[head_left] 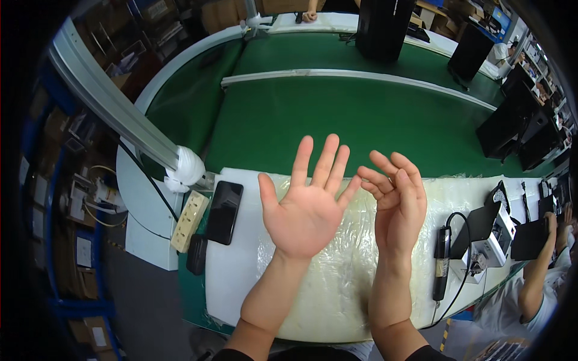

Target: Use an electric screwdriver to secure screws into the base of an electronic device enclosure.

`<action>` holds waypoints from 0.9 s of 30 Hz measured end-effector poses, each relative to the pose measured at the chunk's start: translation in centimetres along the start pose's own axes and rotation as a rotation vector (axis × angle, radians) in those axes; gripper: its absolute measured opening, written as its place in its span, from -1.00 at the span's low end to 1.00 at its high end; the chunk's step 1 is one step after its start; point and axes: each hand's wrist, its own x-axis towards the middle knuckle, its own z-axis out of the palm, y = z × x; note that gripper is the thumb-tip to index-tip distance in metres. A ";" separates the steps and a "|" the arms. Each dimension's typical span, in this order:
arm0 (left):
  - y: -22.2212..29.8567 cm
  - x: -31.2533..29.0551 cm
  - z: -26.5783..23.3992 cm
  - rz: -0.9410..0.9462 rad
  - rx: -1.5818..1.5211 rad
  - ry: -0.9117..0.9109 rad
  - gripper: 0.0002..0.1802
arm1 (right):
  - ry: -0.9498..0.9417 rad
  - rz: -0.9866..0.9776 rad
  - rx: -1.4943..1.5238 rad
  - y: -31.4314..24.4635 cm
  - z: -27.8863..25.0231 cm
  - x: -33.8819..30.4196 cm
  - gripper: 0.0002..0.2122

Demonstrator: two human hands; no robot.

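Observation:
My left hand (pixel 304 219) is raised above the padded work surface (pixel 328 295), palm up, with its fingers stretched and spread. Nothing lies in it. Beside it, my right hand (pixel 400 204) is held up with loosely bent fingers standing apart and the thumb near them; I see no object in it. The tips of its bent fingers come close to the left little finger, and whether they touch I cannot tell. Clear plastic film covers the white padding under both hands. A black smartphone (pixel 224 212) lies to the left of my left hand.
A cream power strip (pixel 190 221) sits by a metal post (pixel 114 96) at left. On the right are a black electric screwdriver (pixel 442 265) with a cord and a white-and-black device (pixel 490 234). A co-worker's arm (pixel 537 271) reaches in there. Beyond runs a green conveyor belt (pixel 337 120) carrying black cases.

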 end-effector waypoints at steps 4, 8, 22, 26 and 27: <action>0.3 0.0 0.2 0.079 -0.111 0.140 -0.25 | -0.007 0.027 -0.029 0.4 0.1 -0.1 -0.74; 0.6 -0.2 -0.2 0.160 -0.195 0.319 -0.38 | -0.035 0.040 -0.065 0.7 0.3 -0.3 -0.75; 0.9 -0.1 0.6 0.164 -0.137 0.167 -0.33 | -0.178 0.402 0.776 0.4 1.2 -0.2 -0.33; 0.9 -0.2 1.2 0.165 -0.142 0.142 -0.30 | -0.273 0.394 0.919 0.4 1.4 -0.2 -0.30; 0.7 -0.3 1.2 0.158 -0.123 0.134 -0.31 | -0.284 0.379 0.917 0.3 1.4 -0.3 -0.30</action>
